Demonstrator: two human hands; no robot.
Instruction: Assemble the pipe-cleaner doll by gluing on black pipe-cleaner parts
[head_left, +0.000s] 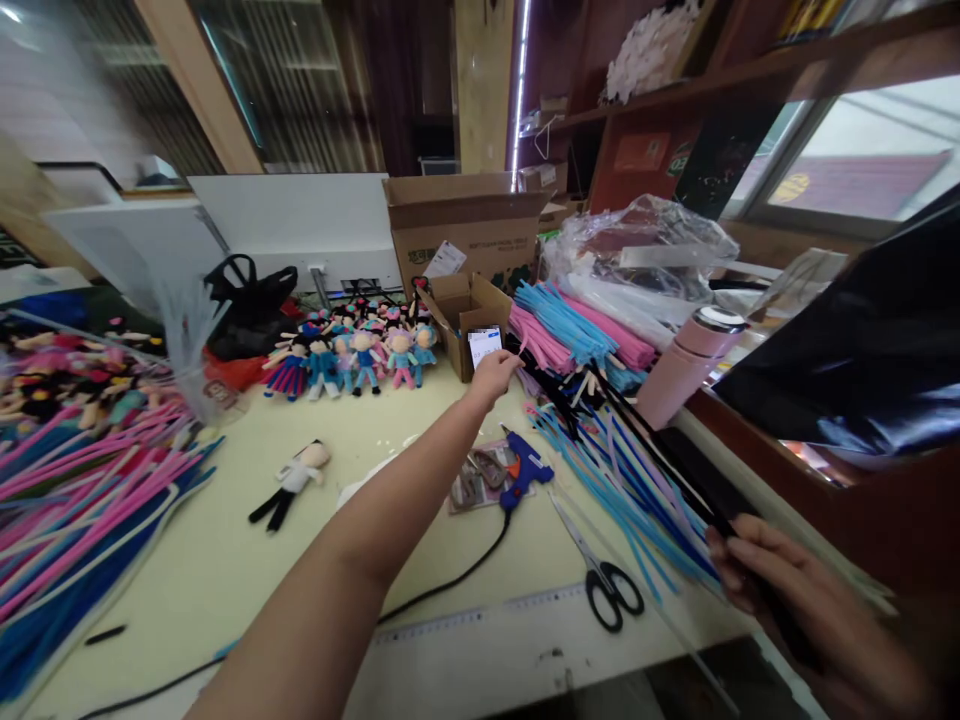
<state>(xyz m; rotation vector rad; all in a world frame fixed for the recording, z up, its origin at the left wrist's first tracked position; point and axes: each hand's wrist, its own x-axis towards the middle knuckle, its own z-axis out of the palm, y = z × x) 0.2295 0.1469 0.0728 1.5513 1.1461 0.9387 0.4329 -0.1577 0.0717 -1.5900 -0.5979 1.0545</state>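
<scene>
Left hand (493, 376) stretched far, fingers touching black pipe cleaners (600, 395), right hand (780, 590) clenched on their near ends

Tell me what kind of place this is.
Most likely a handicraft workshop making small dolls: rows of finished little yarn-clad dolls stand on the pale worktable, heaps of pink and blue pipe cleaners lie alongside, and a blue hot-glue gun rests near black-handled scissors.
</scene>
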